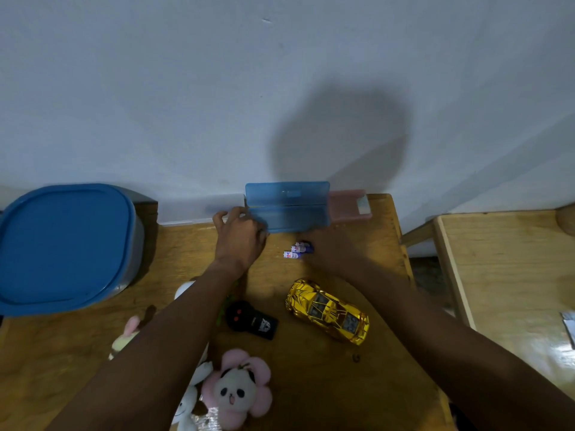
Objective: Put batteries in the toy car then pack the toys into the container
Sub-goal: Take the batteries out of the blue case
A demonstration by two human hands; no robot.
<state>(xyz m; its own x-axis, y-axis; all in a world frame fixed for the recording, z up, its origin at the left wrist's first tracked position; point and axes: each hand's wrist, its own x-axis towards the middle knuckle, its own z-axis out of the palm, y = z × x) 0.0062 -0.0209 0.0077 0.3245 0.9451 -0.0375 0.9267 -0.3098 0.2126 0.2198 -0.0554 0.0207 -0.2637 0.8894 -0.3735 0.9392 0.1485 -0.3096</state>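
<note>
Batteries out by the open blue case.
Our left hand (239, 241) grips the blue case (287, 208); our right hand (329, 251) pinches the batteries (297, 251).

Dim overall, with a cool bluish cast on the wall (280, 73) and muddy warm tones on the wooden table (326, 384). Lit from behind and above the wearer, judging by the large soft-edged head shadow (339, 135) thrown on the wall toward 1 o'clock. Darkest around the right hand (329, 248), sunk in shade so its fingers barely separate from the wood. Sharp specular glints on the gold toy car (328, 309); pale glare on the side table (529, 306) at 4 o'clock. Strong wide-angle bending toward the edges, table lines curving at 3 and 9 o'clock. Soft, slightly smeared detail at 6 o'clock, on the plush toys (236, 390).
</note>
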